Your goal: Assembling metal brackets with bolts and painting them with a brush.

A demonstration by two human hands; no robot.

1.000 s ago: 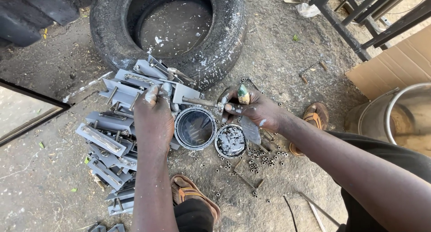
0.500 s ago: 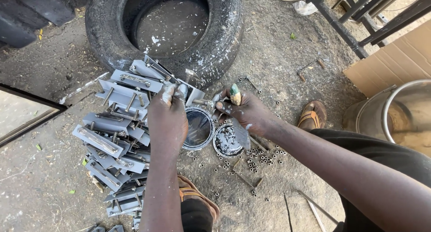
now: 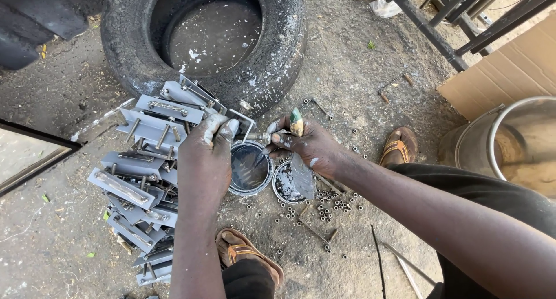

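My left hand (image 3: 204,160) pinches one end of a thin metal rod (image 3: 252,137) just above an open can of dark grey paint (image 3: 249,170). My right hand (image 3: 310,147) touches the rod's other end with its fingertips. It also grips a paintbrush: the green and yellow handle (image 3: 296,123) sticks up and the flat grey bristles (image 3: 302,177) hang over the can's lid (image 3: 282,186). Both hands are smeared with silver paint. A pile of silver-painted metal brackets (image 3: 142,177) lies to the left of my left hand.
A worn tyre (image 3: 202,38) lies on the dirt behind the pile. Several small nuts and bolts (image 3: 330,206) are scattered to the right of the lid. My sandalled feet (image 3: 399,145) (image 3: 249,255), a metal bucket (image 3: 515,142), cardboard (image 3: 504,67) and a dark metal frame (image 3: 457,15) surround the spot.
My left hand has shifted right from the bracket pile to the can's rim. My right hand has closed in on it, and the two now meet at the rod.
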